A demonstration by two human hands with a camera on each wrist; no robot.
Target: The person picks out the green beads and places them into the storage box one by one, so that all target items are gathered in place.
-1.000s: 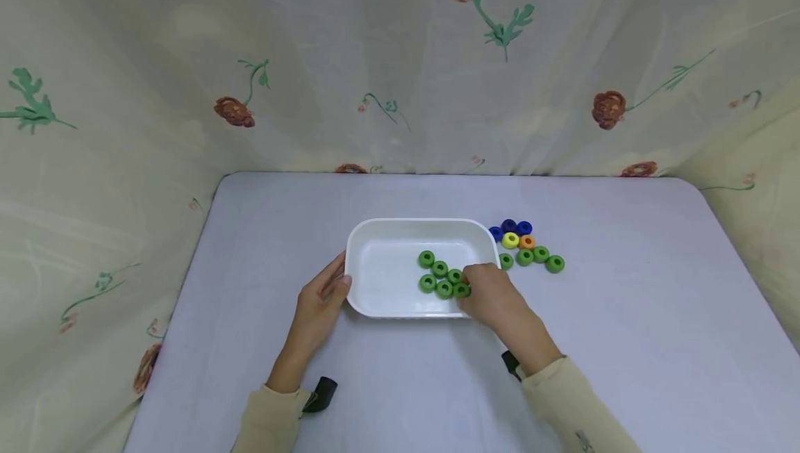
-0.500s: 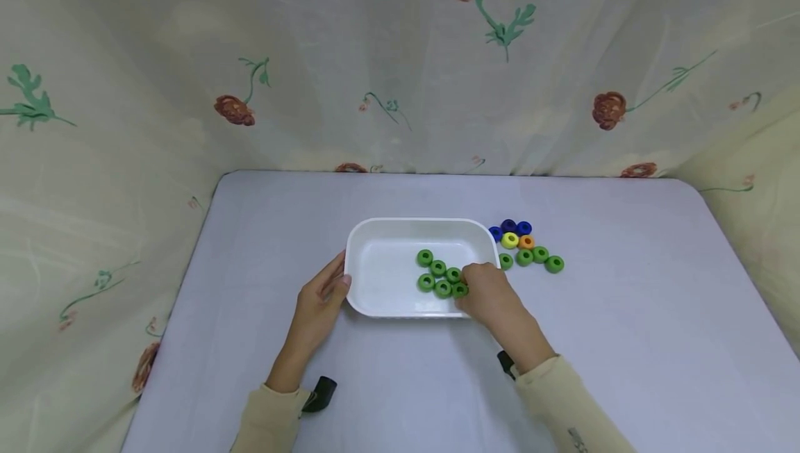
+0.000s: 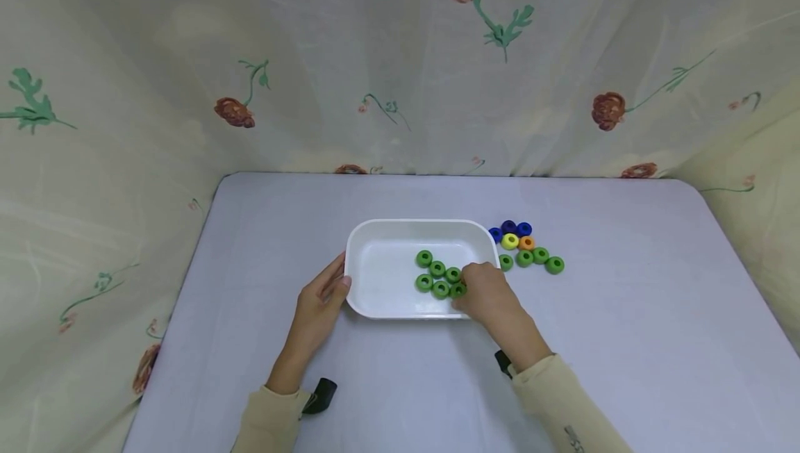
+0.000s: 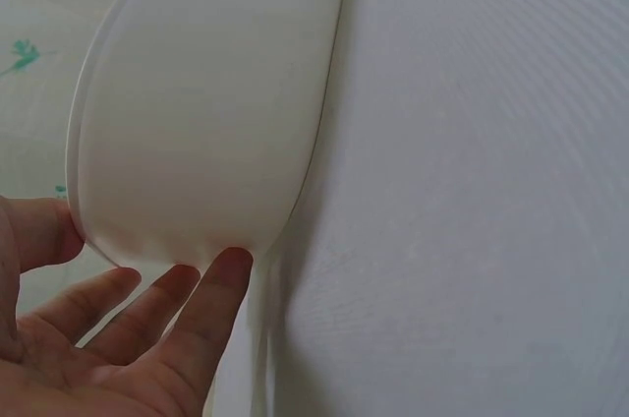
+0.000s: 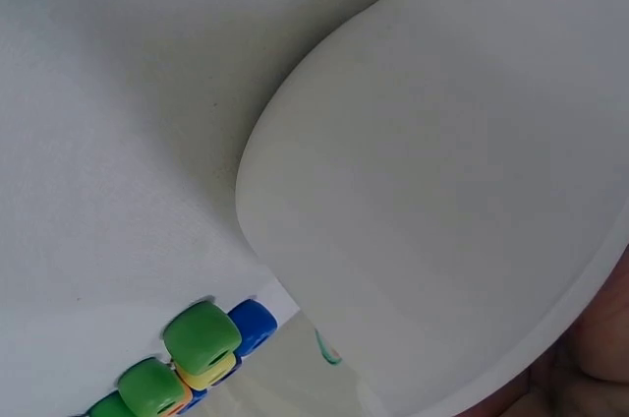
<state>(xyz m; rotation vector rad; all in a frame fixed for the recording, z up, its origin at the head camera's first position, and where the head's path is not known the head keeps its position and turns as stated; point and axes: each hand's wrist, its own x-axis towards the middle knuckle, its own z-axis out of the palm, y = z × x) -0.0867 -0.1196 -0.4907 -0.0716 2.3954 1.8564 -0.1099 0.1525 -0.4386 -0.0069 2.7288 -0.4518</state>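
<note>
A white tray with rounded corners lies on the table, several green beads grouped in its right half. My left hand holds the tray's left end. The left wrist view has the thumb at the rim and the fingertips against the outer wall. My right hand reaches over the tray's right side, fingers curled, at the nearest green bead, which it seems to pinch. Its fingertips are mostly hidden. The right wrist view catches only a bit of that hand beyond the tray wall.
Right of the tray, more green beads lie on the table. Beside them are blue beads, a yellow bead and an orange bead. A flowered curtain hangs behind the table.
My right hand has shifted slightly left inside the tray, and the lower row of green beads has slid a little left with it. The left hand stays at the tray's end.
</note>
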